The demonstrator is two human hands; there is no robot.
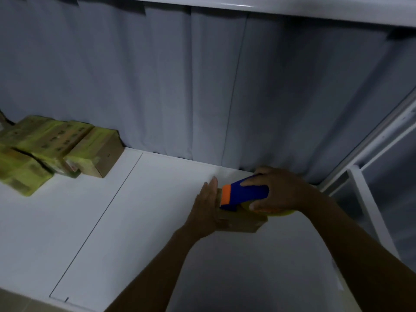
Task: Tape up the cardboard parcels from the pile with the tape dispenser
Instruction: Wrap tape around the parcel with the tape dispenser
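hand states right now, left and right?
Left hand: open, straight fingers pressed against the side of the cardboard parcel.
Right hand: closed, gripping the tape dispenser on top of the cardboard parcel.

Both bare forearms reach forward from the lower edge and draw close together at the hands. The left hand (207,207) stands on edge, fingers straight and together, palm flat against the left side of the parcel (242,222). The right hand (278,192) grips the dispenser (246,194) from the right, fingers curled over its top, thumb on the near side.
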